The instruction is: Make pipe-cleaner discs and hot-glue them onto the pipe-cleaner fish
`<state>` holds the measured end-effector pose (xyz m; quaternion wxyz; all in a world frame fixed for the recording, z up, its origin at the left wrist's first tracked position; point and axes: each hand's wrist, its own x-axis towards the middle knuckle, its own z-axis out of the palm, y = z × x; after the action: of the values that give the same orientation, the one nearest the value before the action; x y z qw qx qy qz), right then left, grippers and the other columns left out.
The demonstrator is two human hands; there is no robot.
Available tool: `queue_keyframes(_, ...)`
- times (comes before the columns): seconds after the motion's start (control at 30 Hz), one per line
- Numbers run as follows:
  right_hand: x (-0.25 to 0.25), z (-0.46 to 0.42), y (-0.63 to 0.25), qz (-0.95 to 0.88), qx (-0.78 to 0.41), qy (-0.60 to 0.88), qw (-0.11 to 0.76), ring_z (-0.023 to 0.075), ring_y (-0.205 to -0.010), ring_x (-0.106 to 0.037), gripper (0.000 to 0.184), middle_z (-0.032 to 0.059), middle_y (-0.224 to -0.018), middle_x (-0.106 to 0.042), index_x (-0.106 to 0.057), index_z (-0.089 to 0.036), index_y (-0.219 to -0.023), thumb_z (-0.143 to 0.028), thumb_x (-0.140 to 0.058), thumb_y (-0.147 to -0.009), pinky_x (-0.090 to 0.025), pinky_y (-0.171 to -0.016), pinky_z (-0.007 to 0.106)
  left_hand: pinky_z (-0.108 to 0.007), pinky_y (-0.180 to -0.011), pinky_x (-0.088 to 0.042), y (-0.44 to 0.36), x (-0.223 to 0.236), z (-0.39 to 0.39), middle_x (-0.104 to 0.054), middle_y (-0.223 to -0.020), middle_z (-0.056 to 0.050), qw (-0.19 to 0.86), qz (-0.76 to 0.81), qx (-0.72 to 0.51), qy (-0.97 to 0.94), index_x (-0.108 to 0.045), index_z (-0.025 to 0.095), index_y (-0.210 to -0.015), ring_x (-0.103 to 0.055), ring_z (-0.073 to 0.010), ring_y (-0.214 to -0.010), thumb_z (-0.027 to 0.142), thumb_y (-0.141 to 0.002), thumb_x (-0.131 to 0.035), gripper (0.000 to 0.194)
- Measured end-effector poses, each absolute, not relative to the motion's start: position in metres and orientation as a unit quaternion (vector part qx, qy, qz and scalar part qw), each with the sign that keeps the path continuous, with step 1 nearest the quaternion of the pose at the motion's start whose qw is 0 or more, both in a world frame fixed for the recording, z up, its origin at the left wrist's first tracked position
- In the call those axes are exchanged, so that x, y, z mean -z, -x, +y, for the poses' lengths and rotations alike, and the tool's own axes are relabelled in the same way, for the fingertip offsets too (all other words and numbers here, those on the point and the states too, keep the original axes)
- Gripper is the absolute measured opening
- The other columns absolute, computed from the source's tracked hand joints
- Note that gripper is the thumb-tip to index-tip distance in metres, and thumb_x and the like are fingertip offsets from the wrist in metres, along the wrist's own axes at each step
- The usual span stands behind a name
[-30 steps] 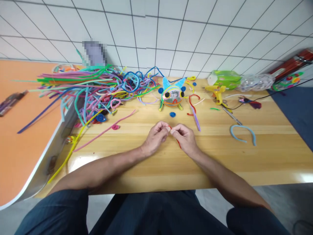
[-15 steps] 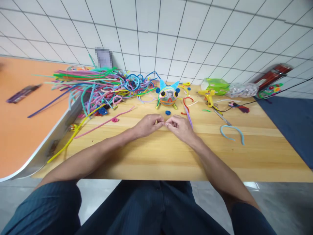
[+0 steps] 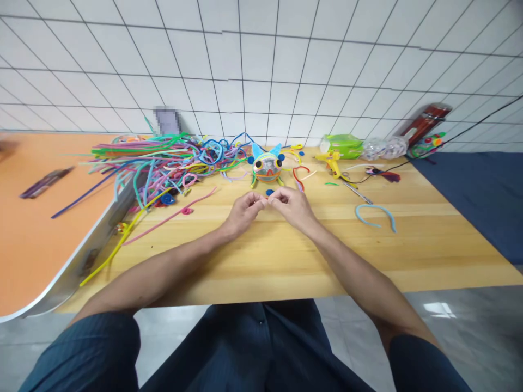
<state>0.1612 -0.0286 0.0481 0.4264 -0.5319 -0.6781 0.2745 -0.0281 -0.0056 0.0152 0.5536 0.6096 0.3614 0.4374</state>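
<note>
My left hand (image 3: 244,212) and my right hand (image 3: 293,207) meet fingertip to fingertip above the wooden table, both pinched closed. A speck of red shows between the fingertips; the fingers cover most of this small piece and its kind is hidden. Just beyond them lies a blue coil (image 3: 269,192). Behind that stands a little figure (image 3: 267,166) with a round, shiny body, light blue pointed ears, dark eyes and yellow-green legs. Close to my right hand, a red fuzzy pipe cleaner (image 3: 300,177) lies bent, with a purple strip partly hidden behind the hand.
A tangled heap of pipe cleaners (image 3: 175,163) fills the back left. Pink (image 3: 171,216) and yellow pipe cleaners (image 3: 122,242) stretch along the left. At right are a yellow glue gun (image 3: 333,162), a light blue curved pipe cleaner (image 3: 376,208), a green packet (image 3: 342,146) and a red-brown flask (image 3: 427,126).
The camera view has tilted up and turned slightly right. My hands stay pinched together, a little nearer the figure, and a bit of red now shows between the fingertips.
</note>
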Motion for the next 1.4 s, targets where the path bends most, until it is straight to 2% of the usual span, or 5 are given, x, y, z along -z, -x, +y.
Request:
queue_keyframes(0.33, -0.017, -0.027, -0.134, -0.572, -0.330, 0.560, 0.500, 0.0146, -0.064, -0.057, 0.022, -0.0017, -0.069, -0.069, -0.070, -0.023, -0.075, -0.042, -0.069, -0.086, -0.045, -0.067, 0.031, -0.021, -0.047, -0.030, 0.015, 0.002, -0.003, -0.053, -0.062, 0.007, 0.635, 0.374, -0.508, -0.445, -0.062, 0.019, -0.083, -0.037, -0.0055, -0.049, 0.067, -0.068, -0.096, 0.061)
queue_keyframes(0.63, -0.008, -0.024, -0.138, -0.541, -0.401, 0.568, 0.474, 0.0134, -0.061, -0.050, 0.019, -0.0027, -0.066, -0.064, -0.070, -0.024, -0.076, -0.040, -0.068, -0.085, -0.040, -0.062, 0.030, -0.024, -0.047, -0.028, 0.026, 0.014, 0.001, -0.051, -0.059, 0.006, 0.656, 0.375, -0.458, -0.468, -0.068, 0.018, -0.090, -0.037, -0.0078, -0.048, 0.074, -0.092, -0.075, 0.056)
queue_keyframes(1.0, -0.016, -0.024, -0.165, -0.750, -0.202, 0.533, 0.334, 0.0135, -0.065, -0.052, 0.016, -0.0008, -0.074, -0.063, -0.063, -0.023, -0.073, -0.016, -0.063, -0.087, -0.039, -0.066, 0.030, -0.025, -0.068, -0.045, 0.035, 0.011, -0.003, -0.070, -0.084, 0.000, 0.404, 0.359, -0.397, -0.742, -0.074, 0.018, -0.101, -0.054, -0.0117, -0.068, 0.029, -0.103, -0.064, 0.015)
queue_keyframes(1.2, -0.012, -0.023, -0.165, -0.761, -0.181, 0.536, 0.318, 0.0154, -0.070, -0.056, 0.016, 0.0013, -0.078, -0.068, -0.067, -0.023, -0.077, -0.018, -0.065, -0.092, -0.039, -0.069, 0.032, -0.026, -0.079, -0.051, 0.037, 0.013, 0.003, -0.072, -0.088, -0.001, 0.415, 0.388, -0.356, -0.742, -0.067, 0.020, -0.096, -0.062, -0.0148, -0.078, 0.026, -0.103, -0.063, 0.011)
queue_keyframes(1.4, -0.003, -0.026, -0.150, -0.640, -0.335, 0.552, 0.416, 0.0155, -0.064, -0.055, 0.018, -0.0010, -0.069, -0.066, -0.070, -0.025, -0.079, -0.036, -0.070, -0.093, -0.042, -0.062, 0.031, -0.027, -0.081, -0.049, 0.033, 0.015, -0.001, -0.067, -0.087, -0.001, 0.507, 0.404, -0.427, -0.631, -0.064, 0.020, -0.090, -0.060, -0.0161, -0.083, 0.036, -0.101, -0.069, 0.019)
